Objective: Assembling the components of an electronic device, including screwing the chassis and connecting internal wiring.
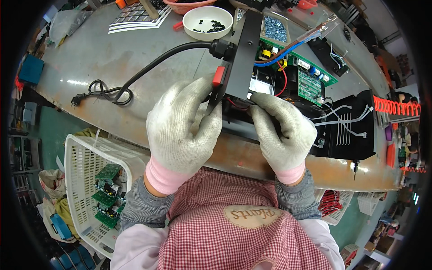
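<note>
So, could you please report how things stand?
Left hand on black panel, beside red block. Right hand opposite, grip unclear. Black cable clear of both hands.

The right grip (pixel 284 131) hid whatever lay between its thumb and forefinger. Beyond it, the top edge cropped an orange bowl (pixel 185 7); black bits (pixel 217 26) (in a white bowl (pixel 209 37)) were too small to tell.

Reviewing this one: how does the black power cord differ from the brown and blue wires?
Colour and thickness: the black power cord is thick and black; the brown and blue wires are a slimmer pair.
Place: the cord is left of the long black panel, the wires right.
Shape: the cord arcs and loops near its plug; the wires slant up rightward without looping.
Shared: neither is held.
</note>
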`<action>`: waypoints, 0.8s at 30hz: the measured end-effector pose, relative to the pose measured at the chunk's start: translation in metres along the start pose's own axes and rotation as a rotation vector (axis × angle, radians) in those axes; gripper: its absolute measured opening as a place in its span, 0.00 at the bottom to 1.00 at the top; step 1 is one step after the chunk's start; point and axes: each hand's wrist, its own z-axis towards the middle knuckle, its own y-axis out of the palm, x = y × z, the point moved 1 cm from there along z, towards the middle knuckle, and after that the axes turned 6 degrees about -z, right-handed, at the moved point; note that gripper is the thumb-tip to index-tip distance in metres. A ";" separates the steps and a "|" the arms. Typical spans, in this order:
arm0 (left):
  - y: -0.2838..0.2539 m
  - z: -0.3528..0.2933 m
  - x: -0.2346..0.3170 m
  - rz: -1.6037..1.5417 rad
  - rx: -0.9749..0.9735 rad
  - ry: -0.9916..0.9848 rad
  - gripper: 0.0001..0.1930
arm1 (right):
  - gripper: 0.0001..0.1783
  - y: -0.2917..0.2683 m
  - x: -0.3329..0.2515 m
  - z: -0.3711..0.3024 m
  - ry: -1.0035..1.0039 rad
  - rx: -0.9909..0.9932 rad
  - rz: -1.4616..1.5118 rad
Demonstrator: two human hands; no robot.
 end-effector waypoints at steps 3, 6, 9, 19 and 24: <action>0.000 0.001 0.001 -0.003 -0.011 -0.018 0.20 | 0.10 0.000 0.000 0.001 -0.004 -0.004 -0.005; 0.001 -0.001 0.000 -0.009 0.004 -0.020 0.20 | 0.10 0.000 -0.001 0.001 0.005 -0.003 0.002; 0.001 -0.001 0.000 -0.010 -0.006 -0.028 0.21 | 0.10 0.001 0.000 0.001 0.013 -0.003 0.002; -0.004 0.000 0.010 0.016 -0.069 -0.138 0.19 | 0.11 -0.001 -0.003 -0.003 0.064 -0.061 0.070; -0.003 0.001 0.011 0.011 -0.062 -0.153 0.19 | 0.11 -0.002 -0.005 -0.001 0.074 -0.082 0.038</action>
